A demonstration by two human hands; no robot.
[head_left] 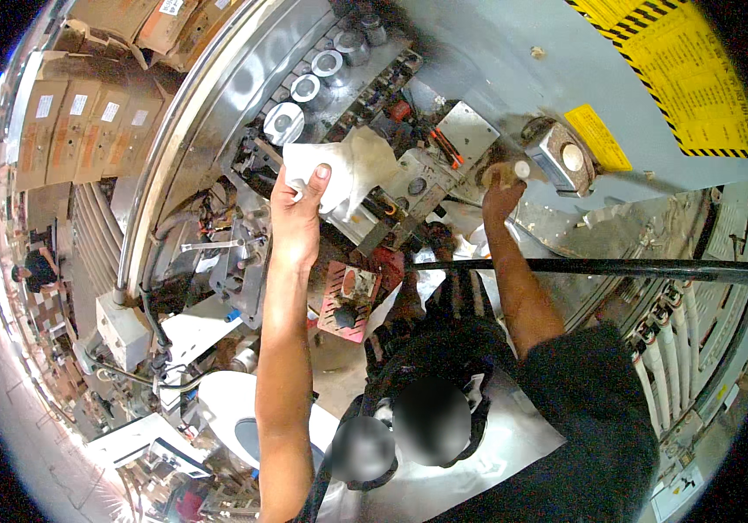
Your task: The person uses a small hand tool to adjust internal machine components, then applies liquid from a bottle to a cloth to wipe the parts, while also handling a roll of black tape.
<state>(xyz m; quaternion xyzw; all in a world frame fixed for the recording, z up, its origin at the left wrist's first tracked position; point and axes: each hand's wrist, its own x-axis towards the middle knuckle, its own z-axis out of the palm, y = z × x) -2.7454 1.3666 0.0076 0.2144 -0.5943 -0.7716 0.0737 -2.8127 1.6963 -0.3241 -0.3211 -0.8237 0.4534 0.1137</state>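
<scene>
My left hand [300, 209] is closed round a crumpled white cloth [350, 170], thumb on top, holding it over the machine bed. Farther right, my right hand [502, 190] is closed at a small tan piece [493, 173]; a pale round end [521, 169] shows beside the fingers. What exactly that piece is, I cannot make out. Close to its right stands a boxy metal unit [561, 159] with a round pale face. Between the hands lie metal blocks [419, 174] and a pair of orange-red strips [447, 148] on a grey plate.
Several metal rings and cylinders [305, 88] line the back ledge. A black bar [618, 270] crosses at the right, below my right forearm. A red slotted tray [348, 301] sits nearer me. Stacked cartons [86, 122] are at far left, with another person [38, 268] below them.
</scene>
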